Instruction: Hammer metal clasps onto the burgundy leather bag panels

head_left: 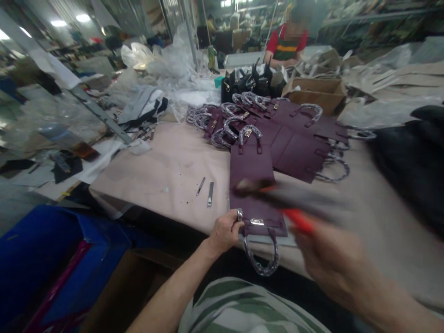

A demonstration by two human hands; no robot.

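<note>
A flat dark purple bag panel (252,173) lies on the beige table (166,171) in front of me, its wrapped handle (261,259) hanging over the near edge. My left hand (225,231) pinches the panel's near left corner by a small metal fitting. My right hand (331,261) is smeared by motion. It is closed around a red-handled tool (298,219) whose blurred dark end sweeps across the panel.
Several more purple panels with wrapped handles (287,134) are piled behind. Two small metal tools (206,189) lie left of the panel. Cardboard boxes (317,92), plastic wrap and black bags (248,81) sit farther back. A person in red (286,44) works at the far end. A blue bin (45,259) stands below left.
</note>
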